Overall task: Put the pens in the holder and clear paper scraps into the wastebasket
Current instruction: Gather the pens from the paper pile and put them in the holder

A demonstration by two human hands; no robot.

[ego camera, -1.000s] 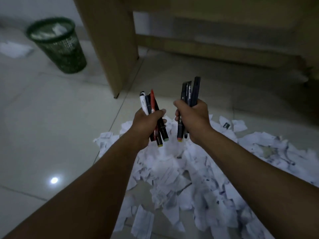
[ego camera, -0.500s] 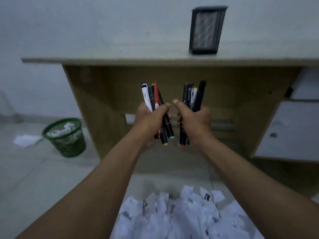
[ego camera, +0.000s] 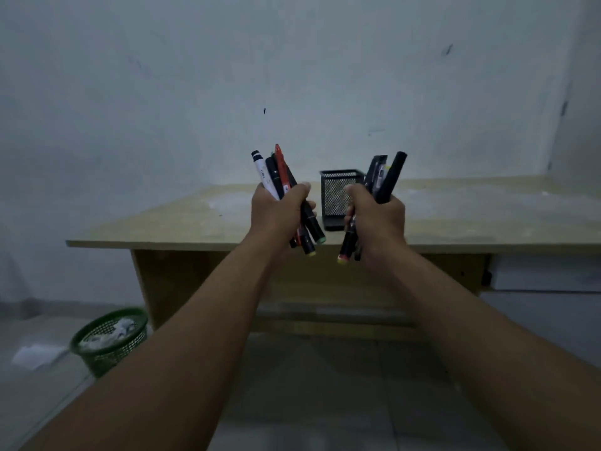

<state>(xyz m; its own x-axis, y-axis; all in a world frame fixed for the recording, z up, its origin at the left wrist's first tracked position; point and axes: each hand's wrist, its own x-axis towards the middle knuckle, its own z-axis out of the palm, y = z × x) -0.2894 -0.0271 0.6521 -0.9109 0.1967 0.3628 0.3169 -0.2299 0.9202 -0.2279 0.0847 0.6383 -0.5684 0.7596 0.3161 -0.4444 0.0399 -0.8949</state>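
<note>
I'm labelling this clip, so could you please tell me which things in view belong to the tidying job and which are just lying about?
Belong to the job:
- pens in the left hand
- pens in the right hand
- black mesh holder on the desk
- green wastebasket, with paper in it

Just lying about:
- white sheet on the floor, left of the wastebasket
- white drawer unit

— What's ahead besides the job?
— A pale wooden worktop (ego camera: 162,222) against a marked grey wall (ego camera: 227,76).
— And lower?
— Tiled floor (ego camera: 325,385); at three o'clock, a white cabinet front (ego camera: 546,271) under the worktop.
</note>
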